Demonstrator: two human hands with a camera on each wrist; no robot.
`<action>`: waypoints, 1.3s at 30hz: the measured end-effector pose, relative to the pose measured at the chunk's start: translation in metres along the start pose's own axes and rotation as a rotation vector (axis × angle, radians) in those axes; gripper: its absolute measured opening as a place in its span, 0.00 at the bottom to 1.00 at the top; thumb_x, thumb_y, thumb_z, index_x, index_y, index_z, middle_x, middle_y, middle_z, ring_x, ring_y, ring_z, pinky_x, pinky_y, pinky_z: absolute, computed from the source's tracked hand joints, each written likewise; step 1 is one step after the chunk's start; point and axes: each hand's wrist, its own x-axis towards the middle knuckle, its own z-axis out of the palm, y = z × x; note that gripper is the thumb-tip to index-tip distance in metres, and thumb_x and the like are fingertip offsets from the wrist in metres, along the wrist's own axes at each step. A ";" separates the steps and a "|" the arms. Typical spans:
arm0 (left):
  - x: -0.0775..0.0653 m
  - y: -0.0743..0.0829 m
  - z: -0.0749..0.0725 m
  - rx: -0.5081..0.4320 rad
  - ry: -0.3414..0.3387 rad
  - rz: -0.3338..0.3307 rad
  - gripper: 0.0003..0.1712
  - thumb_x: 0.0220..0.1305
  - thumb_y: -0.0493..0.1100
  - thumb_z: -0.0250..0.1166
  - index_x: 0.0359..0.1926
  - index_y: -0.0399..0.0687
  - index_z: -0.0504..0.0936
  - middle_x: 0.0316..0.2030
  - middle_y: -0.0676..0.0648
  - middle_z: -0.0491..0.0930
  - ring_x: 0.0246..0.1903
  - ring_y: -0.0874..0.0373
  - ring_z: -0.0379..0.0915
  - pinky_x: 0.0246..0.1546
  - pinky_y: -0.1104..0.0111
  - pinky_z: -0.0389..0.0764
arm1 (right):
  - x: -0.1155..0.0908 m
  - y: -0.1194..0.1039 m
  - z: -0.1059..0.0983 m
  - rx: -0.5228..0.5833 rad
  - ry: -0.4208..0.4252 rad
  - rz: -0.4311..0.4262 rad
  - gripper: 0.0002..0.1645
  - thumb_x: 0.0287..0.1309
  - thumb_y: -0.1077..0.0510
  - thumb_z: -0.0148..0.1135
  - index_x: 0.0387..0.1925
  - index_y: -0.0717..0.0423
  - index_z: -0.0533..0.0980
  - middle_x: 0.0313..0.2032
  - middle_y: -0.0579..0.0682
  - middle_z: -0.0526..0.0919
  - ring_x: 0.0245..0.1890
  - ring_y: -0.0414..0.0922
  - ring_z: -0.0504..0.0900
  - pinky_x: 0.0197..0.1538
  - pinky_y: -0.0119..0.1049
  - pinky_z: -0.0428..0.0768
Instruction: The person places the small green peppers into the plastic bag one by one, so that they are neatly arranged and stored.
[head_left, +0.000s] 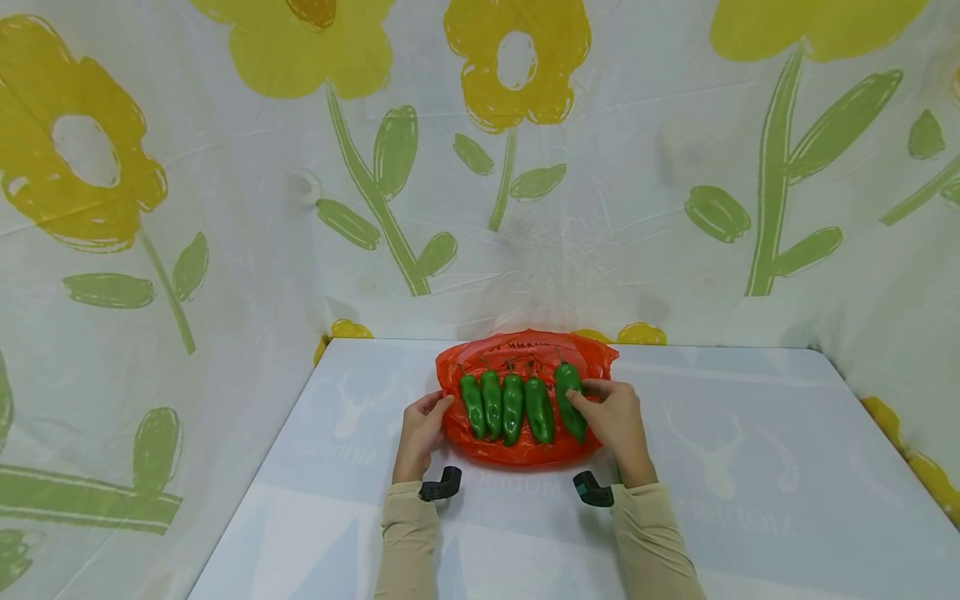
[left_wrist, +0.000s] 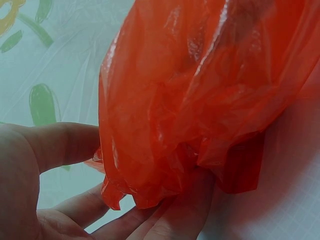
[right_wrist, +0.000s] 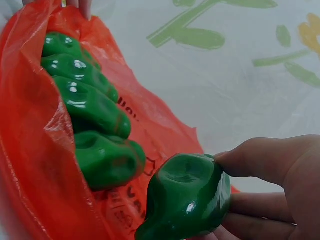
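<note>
A red plastic bag with dark print lies spread on the table, and several glossy green peppers rest in a row on it. My left hand holds the bag's left edge. In the left wrist view, thumb and fingers are on either side of the crumpled plastic, and some fingertips are hidden behind it. At the row's right end my right hand pinches one more green pepper. The right wrist view shows this pepper between thumb and fingers, apart from the other peppers.
The white table carries a faint deer-head pattern. Behind it and at the sides hangs a pale sheet with yellow flowers. A black wrist mount sits on the left wrist, another black mount on the right.
</note>
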 end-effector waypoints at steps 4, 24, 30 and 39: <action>0.000 0.000 0.000 -0.002 -0.001 0.002 0.31 0.75 0.52 0.60 0.69 0.39 0.75 0.65 0.36 0.77 0.54 0.49 0.77 0.52 0.62 0.86 | 0.003 0.005 0.004 -0.008 -0.001 -0.007 0.29 0.66 0.51 0.67 0.60 0.68 0.80 0.55 0.67 0.85 0.56 0.60 0.85 0.57 0.51 0.86; 0.003 -0.001 0.001 0.002 -0.005 0.002 0.31 0.75 0.53 0.60 0.70 0.38 0.75 0.66 0.35 0.76 0.56 0.48 0.77 0.57 0.56 0.85 | 0.007 0.014 0.015 -0.057 -0.024 0.018 0.29 0.65 0.52 0.68 0.59 0.69 0.80 0.54 0.68 0.86 0.54 0.61 0.85 0.56 0.52 0.86; 0.002 -0.001 0.001 -0.001 -0.003 -0.001 0.31 0.74 0.53 0.60 0.69 0.39 0.75 0.66 0.36 0.77 0.56 0.48 0.78 0.56 0.57 0.85 | 0.007 0.015 0.016 -0.063 -0.032 0.006 0.27 0.65 0.53 0.69 0.57 0.70 0.81 0.53 0.68 0.86 0.52 0.60 0.86 0.55 0.52 0.87; 0.002 -0.002 0.001 0.005 0.003 0.005 0.31 0.75 0.53 0.60 0.69 0.39 0.75 0.66 0.36 0.77 0.56 0.48 0.77 0.57 0.57 0.85 | 0.007 0.018 0.019 -0.072 -0.042 0.001 0.27 0.65 0.54 0.69 0.57 0.71 0.81 0.53 0.68 0.86 0.52 0.61 0.86 0.53 0.52 0.87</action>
